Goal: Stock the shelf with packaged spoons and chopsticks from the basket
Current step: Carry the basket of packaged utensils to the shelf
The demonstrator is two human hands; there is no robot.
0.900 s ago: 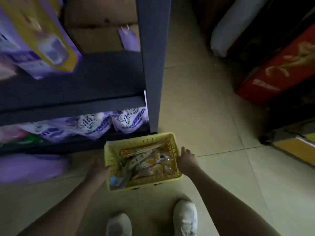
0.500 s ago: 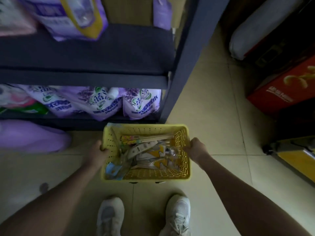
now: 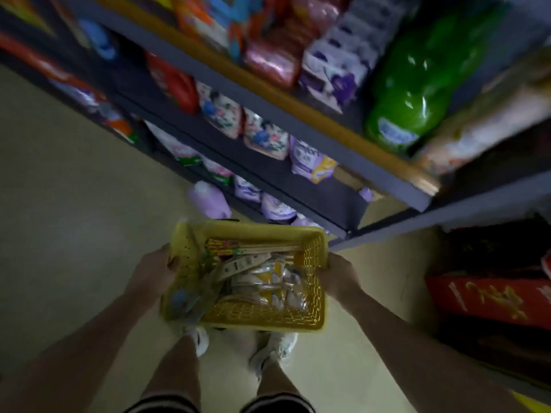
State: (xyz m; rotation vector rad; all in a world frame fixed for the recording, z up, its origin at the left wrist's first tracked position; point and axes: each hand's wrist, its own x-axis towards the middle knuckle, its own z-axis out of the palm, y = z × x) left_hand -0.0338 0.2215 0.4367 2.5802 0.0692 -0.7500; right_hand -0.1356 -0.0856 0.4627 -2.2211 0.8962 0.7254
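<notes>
A yellow perforated basket (image 3: 262, 318) hangs in the air above my feet. My left hand (image 3: 150, 271) grips its left wall and my right hand (image 3: 338, 274) grips its right wall. Inside lie packaged chopsticks (image 3: 253, 248) along the far side and clear packs of spoons (image 3: 268, 286) in the middle. The dark grey shelf (image 3: 298, 186) runs diagonally from upper left to the right, just beyond the basket; a bare stretch of its lower board shows near its right end.
The shelf levels hold purple, floral and red bags, a green pack (image 3: 417, 81) and tissue rolls (image 3: 343, 55). A purple jug (image 3: 210, 201) stands on the floor. A red carton (image 3: 492, 299) lies at the right. Beige tiled floor spreads to the left.
The basket has come up off the floor, held in both hands. The view has swung up and tilted, so higher shelf levels now show.
</notes>
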